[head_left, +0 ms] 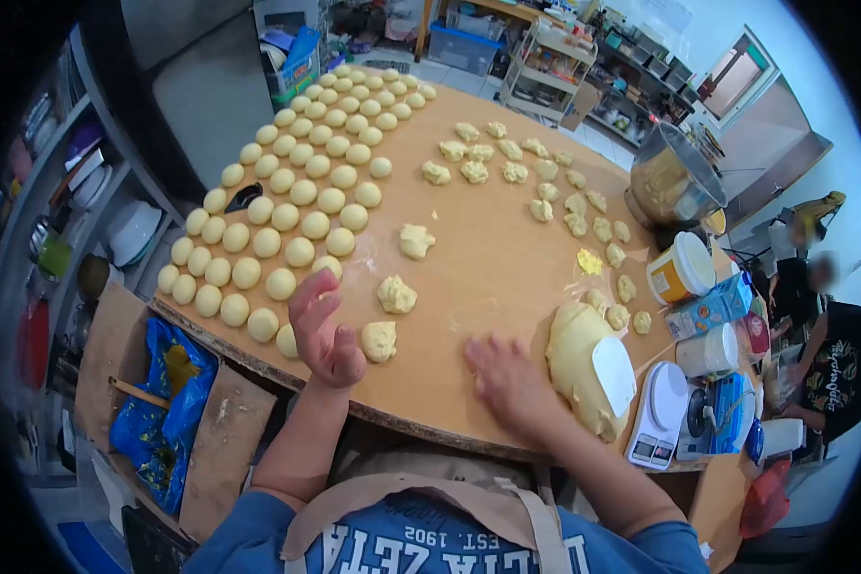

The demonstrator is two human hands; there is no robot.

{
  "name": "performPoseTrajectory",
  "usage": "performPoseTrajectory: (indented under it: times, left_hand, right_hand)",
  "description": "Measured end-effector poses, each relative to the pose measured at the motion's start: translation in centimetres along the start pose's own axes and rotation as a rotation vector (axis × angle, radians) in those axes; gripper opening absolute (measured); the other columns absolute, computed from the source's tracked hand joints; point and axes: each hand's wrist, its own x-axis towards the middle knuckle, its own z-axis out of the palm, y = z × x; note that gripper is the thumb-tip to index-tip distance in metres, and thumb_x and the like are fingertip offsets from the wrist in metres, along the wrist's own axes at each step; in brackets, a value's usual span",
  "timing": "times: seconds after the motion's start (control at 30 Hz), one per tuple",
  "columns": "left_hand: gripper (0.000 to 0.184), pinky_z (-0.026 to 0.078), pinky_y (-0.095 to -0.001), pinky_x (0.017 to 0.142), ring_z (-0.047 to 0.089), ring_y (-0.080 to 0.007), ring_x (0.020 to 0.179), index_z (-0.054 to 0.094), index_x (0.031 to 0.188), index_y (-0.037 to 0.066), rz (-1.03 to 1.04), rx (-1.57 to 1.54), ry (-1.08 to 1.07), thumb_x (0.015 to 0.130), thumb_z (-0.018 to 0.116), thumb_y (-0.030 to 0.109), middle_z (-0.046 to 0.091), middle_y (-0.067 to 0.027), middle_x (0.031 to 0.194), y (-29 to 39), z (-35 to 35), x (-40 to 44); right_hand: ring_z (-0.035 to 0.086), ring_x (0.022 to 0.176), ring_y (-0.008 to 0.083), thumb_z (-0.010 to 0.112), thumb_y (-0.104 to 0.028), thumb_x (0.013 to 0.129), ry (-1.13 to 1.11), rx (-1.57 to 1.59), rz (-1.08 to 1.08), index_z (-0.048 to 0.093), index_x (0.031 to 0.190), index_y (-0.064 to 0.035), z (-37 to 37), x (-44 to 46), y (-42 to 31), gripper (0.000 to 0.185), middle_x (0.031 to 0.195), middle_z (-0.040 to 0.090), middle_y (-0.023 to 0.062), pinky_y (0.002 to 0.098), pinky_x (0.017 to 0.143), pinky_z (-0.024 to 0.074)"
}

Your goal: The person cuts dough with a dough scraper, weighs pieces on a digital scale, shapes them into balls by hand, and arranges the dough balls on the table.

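My left hand (323, 330) is raised over the near edge of the wooden table (450, 373), palm turned inward, fingers loosely apart and holding nothing. Beside it sits a rough dough piece (379, 342), with another dough lump (396, 295) and a third dough lump (415, 241) farther back. Low over the tabletop, my right hand (512, 378) has its fingers stretched out, slightly blurred, with no object visible in it. Just right of that hand lies a large dough mass (574, 359), a white dough scraper (613, 376) resting on it.
Rows of smooth dough balls (299, 252) cover the left side, around a small black object (245, 196). Several unshaped dough pieces (474, 171) lie at the back right. A steel mixing bowl (676, 177), white tub (681, 268) and kitchen scale (658, 411) line the right edge. Other people stand far right.
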Motion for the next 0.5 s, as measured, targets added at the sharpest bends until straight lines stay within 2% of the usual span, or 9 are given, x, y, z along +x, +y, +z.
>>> performPoseTrajectory:
  times: [0.07, 0.17, 0.27, 0.37, 0.47, 0.5]
  left_hand:
    - [0.035, 0.042, -0.0408, 0.091, 0.051, -0.0261, 0.103, 0.051, 0.120, 0.004, -0.046, 0.041, -0.006, 0.092, 0.046, 0.025, 0.048, -0.0187, 0.127, 0.0, -0.1, 0.1]
    - [0.034, 0.041, -0.0414, 0.090, 0.051, -0.0255, 0.099, 0.051, 0.119, 0.005, -0.022, 0.018, 0.002, 0.090, 0.048, 0.025, 0.049, -0.0183, 0.123, 0.1, -0.1, 0.1]
    - [0.033, 0.039, -0.0410, 0.090, 0.050, -0.0253, 0.098, 0.051, 0.117, 0.008, -0.040, -0.012, 0.025, 0.090, 0.049, 0.025, 0.049, -0.0168, 0.120, -0.4, -0.2, 0.1]
    - [0.032, 0.038, -0.0405, 0.090, 0.049, -0.0252, 0.098, 0.050, 0.117, 0.008, -0.074, 0.005, 0.013, 0.090, 0.049, 0.026, 0.049, -0.0156, 0.116, 0.1, -0.3, 0.1]
    - [0.033, 0.038, -0.0406, 0.090, 0.049, -0.0248, 0.098, 0.050, 0.116, 0.008, -0.024, 0.021, -0.026, 0.090, 0.050, 0.027, 0.049, -0.0155, 0.117, 0.4, 0.1, 0.2]
    - [0.032, 0.038, -0.0407, 0.090, 0.049, -0.0247, 0.098, 0.050, 0.116, 0.008, -0.041, 0.016, -0.021, 0.089, 0.050, 0.026, 0.049, -0.0156, 0.117, 0.5, 0.1, 0.0]
  right_hand:
    - [0.030, 0.138, 0.0330, 0.050, -0.033, 0.093, 0.167, -0.108, 0.119, 0.033, 0.145, -0.0087, 0.0, 4.1, 1.4, 0.060, 0.150, 0.033, 0.0118, 0.0467, 0.114, 0.0213]
    - [0.034, 0.136, 0.0333, 0.051, -0.035, 0.093, 0.259, 0.064, 0.091, 0.035, 0.144, -0.0082, -0.2, 6.8, -1.8, 0.061, 0.148, 0.037, 0.0116, 0.0484, 0.113, 0.0223]
    - [0.037, 0.134, 0.0341, 0.058, -0.035, 0.090, 0.034, 0.241, -0.122, 0.043, 0.138, -0.0071, 0.6, 0.0, -3.9, 0.058, 0.146, 0.040, 0.0119, 0.0484, 0.112, 0.0246]
    - [0.039, 0.133, 0.0341, 0.063, -0.032, 0.087, 0.142, 0.284, -0.015, 0.053, 0.129, -0.0066, 2.2, -2.3, 2.2, 0.050, 0.140, 0.046, 0.0137, 0.0477, 0.110, 0.0293]
    - [0.049, 0.123, 0.0339, 0.068, -0.024, 0.083, 0.486, 0.102, 0.042, 0.059, 0.119, -0.0067, 0.3, 4.5, 2.3, 0.041, 0.124, 0.058, 0.0159, 0.0464, 0.106, 0.0354]
    - [0.051, 0.120, 0.0338, 0.069, -0.022, 0.083, 0.423, 0.208, 0.043, 0.060, 0.117, -0.0061, 0.3, 4.7, 0.4, 0.039, 0.119, 0.060, 0.0159, 0.0455, 0.105, 0.0372]
